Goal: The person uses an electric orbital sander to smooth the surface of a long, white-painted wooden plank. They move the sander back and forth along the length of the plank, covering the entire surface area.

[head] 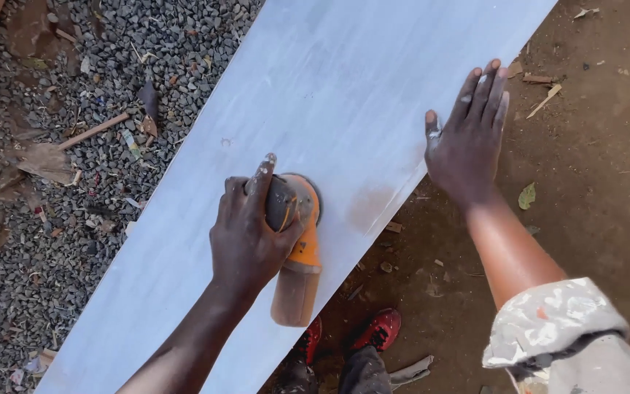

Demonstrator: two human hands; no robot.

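My left hand (246, 237) is clamped over the orange sander (294, 241), which sits flat on the white board (315, 95) near its right edge, beside a bare brown patch (370, 208). My right hand (467, 135) lies open, fingers together, pressing on the board's edge. For an even finish I judge: keep the pad level, use light pressure, and steady the board throughout.
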